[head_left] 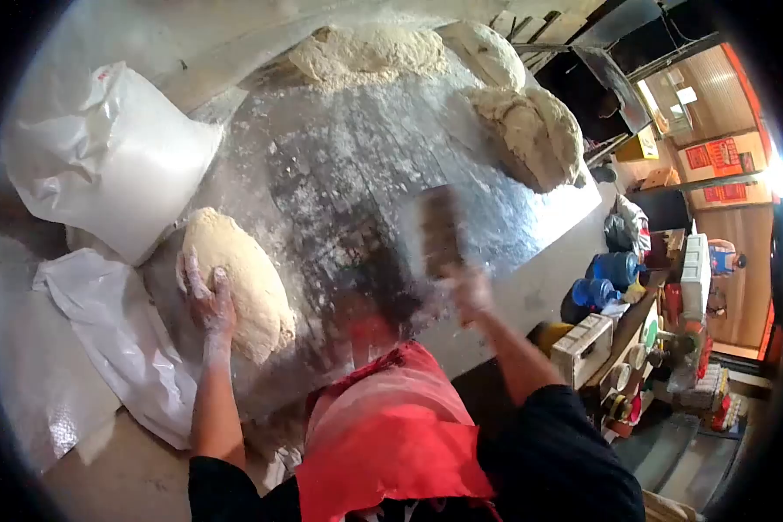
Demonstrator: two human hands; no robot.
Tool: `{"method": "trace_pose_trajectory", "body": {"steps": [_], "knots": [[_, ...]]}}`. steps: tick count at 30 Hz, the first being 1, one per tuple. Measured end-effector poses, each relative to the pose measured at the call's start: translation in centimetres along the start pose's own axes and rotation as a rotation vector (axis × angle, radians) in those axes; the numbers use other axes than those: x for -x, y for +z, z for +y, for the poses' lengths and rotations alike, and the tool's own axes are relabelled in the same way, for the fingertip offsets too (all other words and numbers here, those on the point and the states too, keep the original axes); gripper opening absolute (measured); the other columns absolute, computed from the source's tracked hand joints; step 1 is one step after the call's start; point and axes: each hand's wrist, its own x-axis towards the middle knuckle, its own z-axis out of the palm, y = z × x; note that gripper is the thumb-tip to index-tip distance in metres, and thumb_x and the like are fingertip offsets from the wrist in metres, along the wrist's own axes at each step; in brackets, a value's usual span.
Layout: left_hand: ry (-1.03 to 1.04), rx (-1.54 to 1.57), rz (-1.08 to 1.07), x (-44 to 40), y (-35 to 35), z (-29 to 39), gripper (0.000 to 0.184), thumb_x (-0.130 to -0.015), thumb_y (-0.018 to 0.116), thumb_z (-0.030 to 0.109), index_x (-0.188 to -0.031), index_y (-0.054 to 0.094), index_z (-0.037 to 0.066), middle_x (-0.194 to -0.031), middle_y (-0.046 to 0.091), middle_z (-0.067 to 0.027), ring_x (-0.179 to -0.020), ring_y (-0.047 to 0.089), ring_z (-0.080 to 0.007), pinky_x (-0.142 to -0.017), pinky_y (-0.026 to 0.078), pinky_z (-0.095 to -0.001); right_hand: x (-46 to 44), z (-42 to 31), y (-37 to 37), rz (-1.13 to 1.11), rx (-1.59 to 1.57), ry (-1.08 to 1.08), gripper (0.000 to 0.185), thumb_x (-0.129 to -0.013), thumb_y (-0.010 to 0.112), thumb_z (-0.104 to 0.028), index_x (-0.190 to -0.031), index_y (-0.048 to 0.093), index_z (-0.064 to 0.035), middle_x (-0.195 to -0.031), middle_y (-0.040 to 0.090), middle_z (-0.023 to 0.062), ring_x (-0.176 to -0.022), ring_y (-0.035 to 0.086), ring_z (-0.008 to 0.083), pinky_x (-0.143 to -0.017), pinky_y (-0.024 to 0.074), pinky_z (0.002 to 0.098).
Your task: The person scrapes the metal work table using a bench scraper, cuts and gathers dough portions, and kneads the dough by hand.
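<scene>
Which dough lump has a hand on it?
The near-left oval lump: the left hand rests on it; the other lumps lie farther off, untouched.

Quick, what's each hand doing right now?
Left hand: open, resting on a dough lump.
Right hand: closed, holding a flat scraper, blurred.

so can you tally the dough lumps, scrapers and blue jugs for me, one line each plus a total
Dough lumps: 4 (1 under the left hand, a pale lump; 3 others along the table edges)
Scraper: 1, blurred, in the right hand
Blue jugs: 2
Total: 7
</scene>
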Motion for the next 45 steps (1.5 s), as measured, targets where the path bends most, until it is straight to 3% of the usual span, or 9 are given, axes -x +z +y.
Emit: {"method": "trace_pose_trajectory", "body": {"steps": [6,8,13,15,19,32,34,42,45], "knots": [[0.016,0.010,0.005,-0.3,0.5,0.4,0.062,-0.099,0.056,0.032,-0.153,0.039,0.007,-0.157,0.035,-0.0245,-0.143,0.034,-0.0427,-0.118,0.029,-0.0509,-1.8,18.3,-3.1,0.245,-0.322,0.227,0.046,-0.088,0.079,-0.019,-0.127,0.057,-0.0073,-0.108,0.066,0.0057,-0.085,0.058,0.0180,-0.078,0.0526,0.0331],[0.041,-0.078,0.027,-0.2,0.6,0.1,0.060,-0.100,0.055,0.031,-0.153,0.039,0.008,-0.156,0.036,-0.0239,-0.144,0.034,-0.0418,-0.118,0.028,-0.0501,2.7,10.6,-1.2,0.248,-0.440,0.083,0.024,-0.094,0.071,-0.015,-0.116,0.064,-0.0065,-0.102,0.068,0.0028,-0.081,0.060,0.0174,-0.072,0.0512,0.0319],[0.110,-0.053,0.064,-0.1,0.6,-0.2,0.059,-0.100,0.054,0.031,-0.153,0.040,0.010,-0.156,0.036,-0.0251,-0.143,0.034,-0.0413,-0.117,0.028,-0.0527,8.1,2.4,16.5,-0.291,0.118,-0.446,0.046,-0.093,0.065,-0.033,-0.130,0.054,-0.0073,-0.109,0.067,0.0252,-0.101,0.066,0.0408,-0.085,0.0527,0.0490],[0.076,-0.059,0.044,0.0,0.7,-1.2,0.058,-0.101,0.054,0.032,-0.153,0.040,0.010,-0.156,0.035,-0.0258,-0.143,0.034,-0.0415,-0.117,0.028,-0.0535,10.2,-4.5,11.3,-0.643,0.096,-0.325,0.048,-0.094,0.064,-0.034,-0.130,0.053,-0.0037,-0.110,0.066,0.0299,-0.107,0.063,0.0444,-0.092,0.0498,0.0493],[0.043,-0.031,0.049,0.3,0.6,-0.4,0.060,-0.101,0.054,0.034,-0.154,0.038,0.010,-0.157,0.034,-0.0233,-0.143,0.035,-0.0421,-0.118,0.029,-0.0522,8.2,2.9,10.3,-0.491,-0.552,-0.239,0.040,-0.096,0.066,-0.021,-0.131,0.059,-0.0022,-0.116,0.070,0.0199,-0.106,0.066,0.0289,-0.097,0.0484,0.0391],[-0.033,0.020,0.055,0.5,0.8,-0.8,0.059,-0.100,0.054,0.035,-0.153,0.041,0.012,-0.157,0.036,-0.0206,-0.143,0.035,-0.0399,-0.117,0.030,-0.0515,7.2,3.8,-1.6,-0.247,-0.408,0.159,0.035,-0.097,0.066,-0.022,-0.128,0.064,-0.0049,-0.114,0.071,0.0119,-0.103,0.064,0.0224,-0.094,0.0483,0.0380],[-0.021,-0.027,0.045,0.8,0.6,-0.6,0.059,-0.100,0.054,0.033,-0.153,0.040,0.012,-0.157,0.036,-0.0198,-0.144,0.034,-0.0397,-0.117,0.030,-0.0513,7.1,2.7,-4.6,-0.232,-0.324,0.153,0.040,-0.097,0.067,-0.026,-0.131,0.061,-0.0057,-0.104,0.070,0.0122,-0.085,0.067,0.0253,-0.077,0.0528,0.0438],[-0.150,-0.103,0.045,0.6,0.3,2.4,0.058,-0.103,0.050,0.034,-0.156,0.037,0.013,-0.158,0.034,-0.0217,-0.145,0.033,-0.0407,-0.118,0.029,-0.0509,-7.3,7.4,-13.5,0.383,0.212,-0.676,0.043,-0.096,0.058,-0.019,-0.139,0.054,-0.0146,-0.111,0.066,0.0236,-0.093,0.064,0.0472,-0.077,0.0530,0.0518],[-0.236,-0.195,0.127,2.6,0.9,3.9,0.066,-0.103,0.048,0.043,-0.159,0.031,0.012,-0.159,0.032,-0.0245,-0.146,0.029,-0.0433,-0.118,0.029,-0.0519,-10.5,9.0,-15.6,0.079,0.315,-0.611,0.053,-0.096,0.056,-0.015,-0.148,0.044,-0.0194,-0.118,0.064,0.0222,-0.098,0.064,0.0453,-0.080,0.0519,0.0523]]}}
